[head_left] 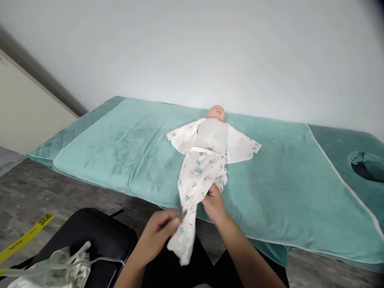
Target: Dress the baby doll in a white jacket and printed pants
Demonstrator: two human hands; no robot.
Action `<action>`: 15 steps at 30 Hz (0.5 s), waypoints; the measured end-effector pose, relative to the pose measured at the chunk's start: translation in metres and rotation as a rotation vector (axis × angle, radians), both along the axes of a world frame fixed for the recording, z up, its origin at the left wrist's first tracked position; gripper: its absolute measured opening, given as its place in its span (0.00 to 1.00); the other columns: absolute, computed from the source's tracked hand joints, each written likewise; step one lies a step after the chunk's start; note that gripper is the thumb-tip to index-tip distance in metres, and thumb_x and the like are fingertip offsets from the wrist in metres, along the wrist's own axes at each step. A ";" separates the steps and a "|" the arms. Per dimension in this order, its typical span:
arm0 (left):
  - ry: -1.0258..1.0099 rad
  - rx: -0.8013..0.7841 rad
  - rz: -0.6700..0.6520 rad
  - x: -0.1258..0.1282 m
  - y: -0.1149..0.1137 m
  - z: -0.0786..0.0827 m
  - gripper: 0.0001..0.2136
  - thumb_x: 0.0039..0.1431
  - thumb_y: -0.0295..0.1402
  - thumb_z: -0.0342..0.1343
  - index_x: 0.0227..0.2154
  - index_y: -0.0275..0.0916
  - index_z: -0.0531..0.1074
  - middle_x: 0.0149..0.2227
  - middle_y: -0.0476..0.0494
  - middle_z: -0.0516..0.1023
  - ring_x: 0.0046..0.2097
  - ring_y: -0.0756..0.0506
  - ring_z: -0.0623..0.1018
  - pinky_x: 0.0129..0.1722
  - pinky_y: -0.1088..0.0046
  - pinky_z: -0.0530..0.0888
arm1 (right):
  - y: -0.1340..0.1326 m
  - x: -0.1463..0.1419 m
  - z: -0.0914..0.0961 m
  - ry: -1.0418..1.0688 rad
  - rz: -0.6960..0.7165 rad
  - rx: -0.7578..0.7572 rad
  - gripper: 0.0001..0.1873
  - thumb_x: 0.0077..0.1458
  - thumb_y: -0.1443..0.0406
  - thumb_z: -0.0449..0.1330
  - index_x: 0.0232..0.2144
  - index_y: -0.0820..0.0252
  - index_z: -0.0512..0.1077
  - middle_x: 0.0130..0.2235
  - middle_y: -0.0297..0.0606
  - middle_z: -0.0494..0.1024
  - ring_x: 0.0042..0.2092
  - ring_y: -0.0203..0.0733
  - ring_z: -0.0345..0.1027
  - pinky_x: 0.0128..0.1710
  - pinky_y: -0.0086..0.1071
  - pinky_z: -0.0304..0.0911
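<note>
A baby doll (216,113) lies on its back on a teal towel (123,150) that covers a massage bed. It wears a grey body and an open white top. White printed trousers (196,177) stretch from its waist toward me. My left hand (160,231) pinches the loose end of one trouser leg, which hangs past the bed edge. My right hand (214,202) grips the trousers further up, near the doll's legs. Both hands are closed on the cloth.
A black stool (97,235) stands at the lower left with a crumpled white cloth or bag (48,275) on it. A yellow tape strip (22,240) lies on the grey floor. The bed's face hole (371,165) is at the far right. A white wall stands behind.
</note>
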State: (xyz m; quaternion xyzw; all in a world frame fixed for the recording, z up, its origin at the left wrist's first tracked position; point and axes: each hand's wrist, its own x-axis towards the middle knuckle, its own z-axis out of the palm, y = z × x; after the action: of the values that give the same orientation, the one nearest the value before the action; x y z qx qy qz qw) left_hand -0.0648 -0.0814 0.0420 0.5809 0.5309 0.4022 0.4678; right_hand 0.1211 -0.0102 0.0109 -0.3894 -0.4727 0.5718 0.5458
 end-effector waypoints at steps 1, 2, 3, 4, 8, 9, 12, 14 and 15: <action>-0.021 0.017 0.133 0.002 0.014 -0.003 0.14 0.61 0.45 0.58 0.30 0.39 0.76 0.28 0.44 0.76 0.32 0.45 0.74 0.33 0.71 0.70 | -0.001 0.002 -0.001 0.003 0.008 -0.009 0.07 0.49 0.64 0.63 0.32 0.51 0.80 0.37 0.33 0.83 0.42 0.48 0.77 0.48 0.43 0.71; -0.032 0.033 0.253 0.004 0.029 -0.004 0.14 0.60 0.46 0.58 0.34 0.40 0.76 0.32 0.44 0.77 0.35 0.45 0.75 0.35 0.71 0.71 | -0.001 0.004 -0.001 0.005 0.015 -0.016 0.06 0.49 0.63 0.64 0.31 0.51 0.80 0.37 0.33 0.83 0.41 0.49 0.77 0.48 0.44 0.71; -0.034 0.048 0.332 0.006 0.044 -0.005 0.14 0.59 0.46 0.59 0.38 0.40 0.76 0.37 0.42 0.78 0.40 0.44 0.76 0.38 0.71 0.72 | -0.002 0.007 0.000 0.008 0.031 -0.020 0.05 0.49 0.62 0.64 0.31 0.51 0.80 0.37 0.33 0.83 0.41 0.49 0.77 0.48 0.44 0.72; -0.029 0.057 0.358 0.009 0.059 -0.003 0.16 0.58 0.46 0.60 0.42 0.41 0.75 0.43 0.41 0.78 0.45 0.43 0.76 0.41 0.70 0.73 | -0.003 0.011 0.001 0.018 0.059 -0.021 0.07 0.49 0.61 0.66 0.33 0.51 0.81 0.37 0.33 0.83 0.42 0.49 0.77 0.49 0.45 0.72; -0.024 -0.057 0.198 0.021 0.100 0.006 0.21 0.56 0.48 0.61 0.48 0.41 0.72 0.46 0.41 0.77 0.44 0.43 0.76 0.38 0.70 0.72 | -0.006 0.025 0.007 0.048 0.301 -0.043 0.21 0.45 0.59 0.71 0.44 0.49 0.80 0.44 0.34 0.83 0.47 0.51 0.77 0.50 0.46 0.72; -0.004 -0.097 0.149 0.024 0.104 0.007 0.20 0.57 0.49 0.60 0.45 0.41 0.72 0.40 0.43 0.77 0.39 0.44 0.75 0.35 0.71 0.70 | -0.005 0.028 0.010 0.031 0.337 -0.050 0.21 0.46 0.58 0.71 0.45 0.50 0.79 0.45 0.34 0.83 0.48 0.51 0.76 0.50 0.45 0.72; 0.117 -0.078 0.091 0.032 0.112 0.004 0.15 0.60 0.48 0.57 0.32 0.40 0.71 0.27 0.51 0.71 0.30 0.47 0.69 0.30 0.72 0.64 | -0.002 0.034 0.015 -0.127 0.296 -0.006 0.12 0.53 0.58 0.67 0.41 0.52 0.80 0.42 0.35 0.82 0.45 0.48 0.76 0.47 0.41 0.71; 0.178 0.014 0.142 0.036 0.119 0.000 0.14 0.61 0.46 0.56 0.28 0.40 0.68 0.25 0.52 0.69 0.29 0.48 0.67 0.31 0.72 0.62 | -0.001 0.036 0.017 -0.271 0.224 0.052 0.08 0.57 0.60 0.65 0.39 0.53 0.80 0.41 0.36 0.82 0.43 0.47 0.75 0.46 0.40 0.70; 0.184 0.055 0.191 0.037 0.125 -0.003 0.14 0.61 0.45 0.55 0.28 0.40 0.68 0.25 0.52 0.69 0.29 0.48 0.67 0.31 0.72 0.62 | -0.002 0.035 0.018 -0.327 0.188 0.074 0.07 0.57 0.60 0.64 0.38 0.53 0.80 0.41 0.36 0.82 0.43 0.47 0.75 0.45 0.40 0.70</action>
State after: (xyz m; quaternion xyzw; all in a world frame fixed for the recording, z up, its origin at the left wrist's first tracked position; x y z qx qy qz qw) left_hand -0.0274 0.0432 0.0390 0.5750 0.6131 0.4043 0.3606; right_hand 0.1564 -0.0120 0.0291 -0.4112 -0.6099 0.5316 0.4199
